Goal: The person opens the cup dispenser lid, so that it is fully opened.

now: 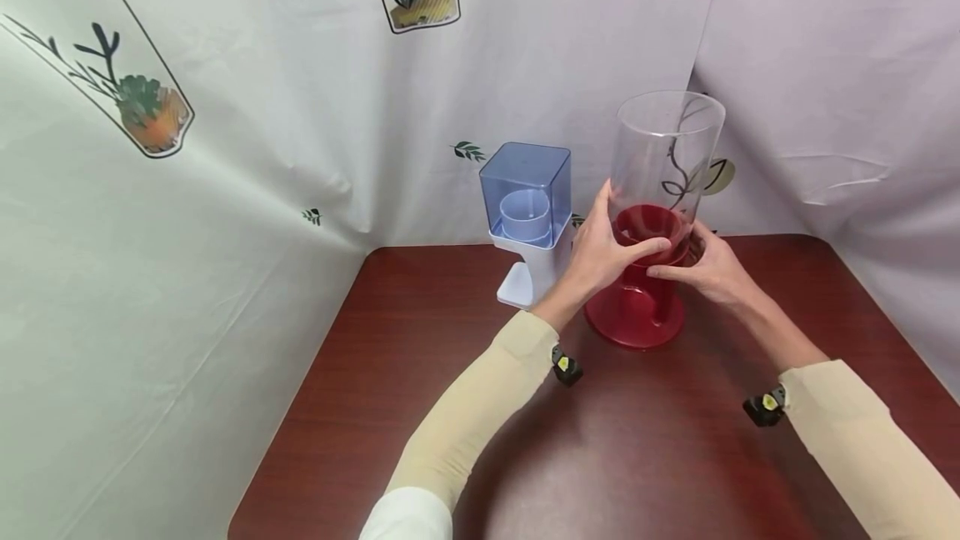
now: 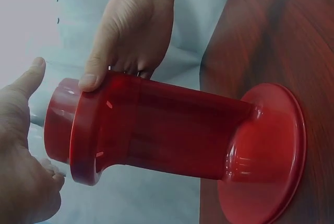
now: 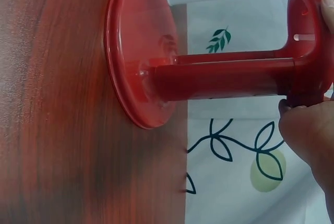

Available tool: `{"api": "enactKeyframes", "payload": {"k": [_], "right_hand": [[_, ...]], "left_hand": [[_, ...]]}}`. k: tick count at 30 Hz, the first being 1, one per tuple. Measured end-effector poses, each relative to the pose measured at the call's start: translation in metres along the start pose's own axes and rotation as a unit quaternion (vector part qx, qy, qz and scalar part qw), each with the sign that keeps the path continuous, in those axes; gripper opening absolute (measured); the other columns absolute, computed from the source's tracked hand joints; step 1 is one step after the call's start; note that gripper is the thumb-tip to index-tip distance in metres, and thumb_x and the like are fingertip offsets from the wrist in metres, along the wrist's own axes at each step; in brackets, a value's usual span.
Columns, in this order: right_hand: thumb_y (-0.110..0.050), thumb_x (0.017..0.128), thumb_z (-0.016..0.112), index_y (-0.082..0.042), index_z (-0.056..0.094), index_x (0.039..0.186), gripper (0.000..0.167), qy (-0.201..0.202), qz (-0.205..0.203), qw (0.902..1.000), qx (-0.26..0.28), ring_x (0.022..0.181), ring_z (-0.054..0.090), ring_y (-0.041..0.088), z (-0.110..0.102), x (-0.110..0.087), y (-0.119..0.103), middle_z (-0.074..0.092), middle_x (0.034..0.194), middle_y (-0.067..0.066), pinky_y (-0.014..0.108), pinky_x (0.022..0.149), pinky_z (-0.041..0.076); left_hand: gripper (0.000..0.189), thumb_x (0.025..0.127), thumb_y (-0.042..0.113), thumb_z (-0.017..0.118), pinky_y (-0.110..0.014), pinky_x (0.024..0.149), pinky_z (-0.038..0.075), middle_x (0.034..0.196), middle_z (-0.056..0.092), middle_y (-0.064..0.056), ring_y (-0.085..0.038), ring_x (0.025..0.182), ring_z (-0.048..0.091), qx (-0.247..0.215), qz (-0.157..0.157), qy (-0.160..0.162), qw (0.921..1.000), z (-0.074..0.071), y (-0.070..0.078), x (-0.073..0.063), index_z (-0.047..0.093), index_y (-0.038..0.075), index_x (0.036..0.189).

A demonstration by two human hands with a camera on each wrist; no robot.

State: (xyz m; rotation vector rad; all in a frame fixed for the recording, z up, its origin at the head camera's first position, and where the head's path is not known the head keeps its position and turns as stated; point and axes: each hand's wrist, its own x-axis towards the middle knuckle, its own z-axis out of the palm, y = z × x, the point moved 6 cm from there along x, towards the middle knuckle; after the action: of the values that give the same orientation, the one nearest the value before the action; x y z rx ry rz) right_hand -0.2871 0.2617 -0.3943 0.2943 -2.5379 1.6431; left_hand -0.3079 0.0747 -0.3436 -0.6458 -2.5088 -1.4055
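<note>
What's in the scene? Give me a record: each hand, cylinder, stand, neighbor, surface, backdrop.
left hand: grips the lower part of the clear cylinder
right hand: holds the red stand near its top, thumb on the collar
cylinder: upright, open at the top; whether fully seated, can't tell
stand: upright, round base on the table
neighbor: white dispenser with translucent blue cover, left of the stand
surface: reddish-brown table
backdrop: pale cloth with plant prints

White plant-printed sheeting (image 1: pixel 300 98) behind reddish-brown wood-grain table (image 1: pixel 420 340).
</note>
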Motion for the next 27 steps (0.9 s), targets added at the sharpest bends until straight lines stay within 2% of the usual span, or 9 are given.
{"api": "enactKeyframes", "payload": {"k": [5,14,22,27], "right_hand": [[-0.02,0.088,0.089,-0.013,0.033,0.165,0.095,0.003,-0.018,0.9998,-0.012,0.119,0.058,0.005,0.001,-0.004,-0.003,0.055,0.151,0.02,0.008,0.09,0.048],[-0.019,0.086,0.091,-0.012,0.032,0.165,0.099,0.003,-0.026,0.9992,-0.031,0.119,0.056,0.004,0.003,-0.015,-0.008,0.054,0.151,0.019,0.007,0.089,0.048],[-0.015,0.084,0.093,-0.008,0.037,0.163,0.097,0.01,-0.05,0.9978,-0.042,0.123,0.052,0.0,0.002,-0.026,-0.015,0.055,0.15,0.02,0.004,0.092,0.043],[-0.013,0.084,0.093,-0.007,0.037,0.164,0.098,0.012,-0.055,0.9974,-0.045,0.124,0.051,-0.003,0.001,-0.032,-0.017,0.055,0.152,0.022,0.003,0.093,0.04]], "left_hand": [[0.109,0.082,0.05,0.088,-0.043,0.112,0.049,0.159,0.05,0.005,-0.016,0.142,0.051,-0.007,0.013,0.008,0.9999,-0.003,0.001,-0.004,0.027,0.023,0.168],[0.101,0.079,0.048,0.092,-0.029,0.104,0.053,0.15,0.057,0.004,-0.011,0.132,0.058,-0.016,0.039,0.015,0.999,-0.01,0.005,-0.012,0.038,0.022,0.16],[0.103,0.077,0.048,0.094,-0.026,0.103,0.052,0.15,0.059,0.003,-0.013,0.131,0.06,-0.01,0.042,0.009,0.999,-0.014,0.007,-0.018,0.04,0.019,0.159],[0.1,0.076,0.047,0.095,-0.024,0.098,0.054,0.145,0.062,0.003,-0.014,0.124,0.063,-0.008,0.05,0.006,0.9987,-0.018,0.009,-0.022,0.042,0.02,0.157]]}}
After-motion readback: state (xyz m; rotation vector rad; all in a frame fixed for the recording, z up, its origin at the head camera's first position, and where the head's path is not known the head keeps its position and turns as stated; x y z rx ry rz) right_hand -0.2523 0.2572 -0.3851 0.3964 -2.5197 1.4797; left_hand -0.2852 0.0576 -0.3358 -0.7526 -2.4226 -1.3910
